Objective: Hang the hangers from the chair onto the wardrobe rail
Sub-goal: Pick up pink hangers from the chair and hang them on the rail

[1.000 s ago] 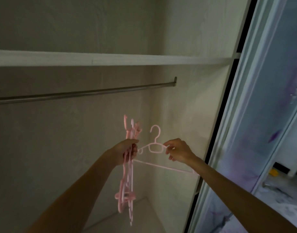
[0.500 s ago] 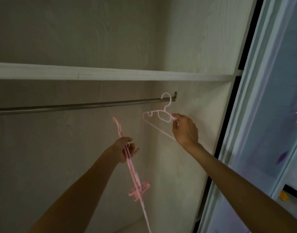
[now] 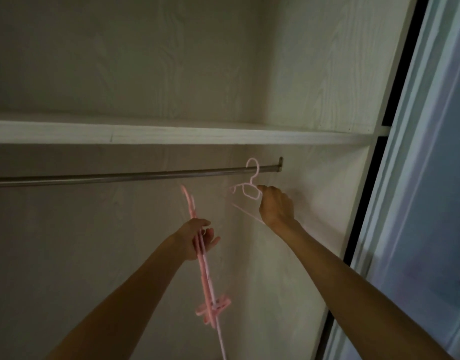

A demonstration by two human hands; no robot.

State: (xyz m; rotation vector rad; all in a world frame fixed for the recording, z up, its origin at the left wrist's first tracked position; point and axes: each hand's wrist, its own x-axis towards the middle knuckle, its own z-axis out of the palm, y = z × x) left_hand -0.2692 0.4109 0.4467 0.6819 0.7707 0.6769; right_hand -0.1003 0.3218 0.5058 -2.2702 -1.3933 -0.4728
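At rail (image 3: 119, 178), right hand (image 3: 275, 206) (curled) on hanger (image 3: 245, 192)

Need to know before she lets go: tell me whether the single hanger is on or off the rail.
On: the hanger's hook loops over the rail near its right end; the right hand grips it.

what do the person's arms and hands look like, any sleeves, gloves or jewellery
Both forearms are bare as far as the frame shows, with no sleeves visible. The left hand and right hand wear no gloves, and no watch, bracelet or ring can be made out. The dim light could hide small details.
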